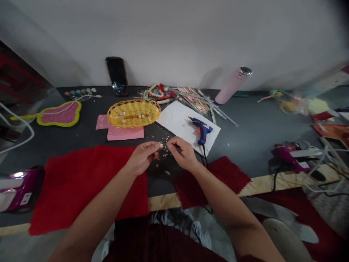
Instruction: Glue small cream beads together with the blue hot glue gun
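My left hand (143, 156) pinches a small pale piece (161, 145) between thumb and fingertips. Just to its right, my right hand (184, 154) is closed in a pinch, and whatever lies between those fingertips is too small to make out. Loose pale bits (164, 155) are scattered on the dark table between and below the hands. Beyond them stands a yellow woven basket (131, 108) with a few small whitish pieces in it. A blue hot glue gun (203, 133) lies on a white board (174, 115) to the right of my hands.
Red cloth (95, 178) spreads at left, a darker red piece (229, 173) at right. Pink sheets (125, 134) lie under the basket. Behind are a leaning phone (117, 76), a pile of thin sticks (193, 100) and a pink bottle (231, 87). Purple devices (293, 158) flank both sides.
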A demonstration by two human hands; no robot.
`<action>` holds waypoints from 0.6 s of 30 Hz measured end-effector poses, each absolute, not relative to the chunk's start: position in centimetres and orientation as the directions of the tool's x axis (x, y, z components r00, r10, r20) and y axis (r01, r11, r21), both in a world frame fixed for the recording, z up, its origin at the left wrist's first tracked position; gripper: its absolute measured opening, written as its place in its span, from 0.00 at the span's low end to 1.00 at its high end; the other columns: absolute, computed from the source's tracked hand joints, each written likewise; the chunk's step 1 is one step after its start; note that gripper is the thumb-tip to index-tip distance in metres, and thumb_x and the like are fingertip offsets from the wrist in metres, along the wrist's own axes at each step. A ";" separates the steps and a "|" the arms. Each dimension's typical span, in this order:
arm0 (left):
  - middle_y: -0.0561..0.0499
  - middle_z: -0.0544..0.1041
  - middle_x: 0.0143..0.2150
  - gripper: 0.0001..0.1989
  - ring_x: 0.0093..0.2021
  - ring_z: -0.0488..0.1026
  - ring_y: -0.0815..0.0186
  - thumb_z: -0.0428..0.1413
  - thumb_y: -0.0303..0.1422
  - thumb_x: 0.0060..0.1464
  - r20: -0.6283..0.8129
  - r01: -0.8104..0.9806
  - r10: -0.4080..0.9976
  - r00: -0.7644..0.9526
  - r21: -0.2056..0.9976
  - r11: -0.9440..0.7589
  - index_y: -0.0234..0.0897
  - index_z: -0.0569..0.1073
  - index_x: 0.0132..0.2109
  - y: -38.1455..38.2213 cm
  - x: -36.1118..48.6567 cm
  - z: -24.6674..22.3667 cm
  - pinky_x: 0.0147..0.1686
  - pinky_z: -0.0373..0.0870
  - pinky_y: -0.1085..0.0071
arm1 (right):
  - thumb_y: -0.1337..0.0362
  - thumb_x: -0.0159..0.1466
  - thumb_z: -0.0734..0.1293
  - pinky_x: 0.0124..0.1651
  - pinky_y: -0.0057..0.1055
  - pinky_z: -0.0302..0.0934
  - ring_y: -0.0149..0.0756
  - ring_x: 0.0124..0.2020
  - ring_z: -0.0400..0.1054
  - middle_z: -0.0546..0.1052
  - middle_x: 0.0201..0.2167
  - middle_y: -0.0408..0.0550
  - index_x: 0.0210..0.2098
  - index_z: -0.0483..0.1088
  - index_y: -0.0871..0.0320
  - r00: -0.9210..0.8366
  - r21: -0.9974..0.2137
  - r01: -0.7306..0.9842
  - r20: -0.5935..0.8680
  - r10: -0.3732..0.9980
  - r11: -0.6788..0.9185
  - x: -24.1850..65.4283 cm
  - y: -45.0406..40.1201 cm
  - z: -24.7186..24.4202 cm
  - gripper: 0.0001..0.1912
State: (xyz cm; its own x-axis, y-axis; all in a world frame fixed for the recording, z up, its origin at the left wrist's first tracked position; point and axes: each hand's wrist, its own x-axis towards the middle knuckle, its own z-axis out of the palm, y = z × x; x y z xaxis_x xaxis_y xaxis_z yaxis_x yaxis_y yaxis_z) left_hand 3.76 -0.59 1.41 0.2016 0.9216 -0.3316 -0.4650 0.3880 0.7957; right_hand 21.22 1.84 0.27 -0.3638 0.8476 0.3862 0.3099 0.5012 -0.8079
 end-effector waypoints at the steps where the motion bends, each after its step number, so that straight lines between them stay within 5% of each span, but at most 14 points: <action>1: 0.52 0.70 0.24 0.09 0.23 0.62 0.75 0.62 0.35 0.44 -0.336 -0.471 0.922 0.194 0.793 0.388 0.32 0.76 0.30 -0.5 3.7 1.5 0.26 0.61 0.76 | 0.63 0.66 0.58 0.33 0.29 0.60 0.30 0.28 0.63 0.70 0.27 0.44 0.32 0.66 0.58 -0.335 -0.828 0.319 0.357 0.872 0.461 21.4 1.8 0.3 0.08; 10: 0.50 0.71 0.30 0.06 0.26 0.62 0.75 0.60 0.31 0.47 -0.295 -0.624 0.948 0.120 0.720 0.303 0.32 0.76 0.31 0.0 2.3 2.0 0.26 0.63 0.77 | 0.56 0.68 0.54 0.20 0.26 0.49 0.26 0.18 0.51 0.56 0.17 0.39 0.20 0.53 0.56 -0.009 -0.933 0.187 0.311 0.950 0.307 22.6 2.5 0.6 0.21; 18: 0.51 0.71 0.33 0.04 0.27 0.61 0.76 0.59 0.30 0.49 -0.291 -0.691 0.951 0.104 0.666 0.280 0.32 0.74 0.31 0.3 2.0 2.2 0.26 0.63 0.76 | 0.57 0.65 0.60 0.26 0.27 0.58 0.26 0.20 0.63 0.69 0.19 0.40 0.34 0.69 0.58 -0.020 -0.933 0.156 0.326 0.945 0.325 22.4 3.2 1.6 0.12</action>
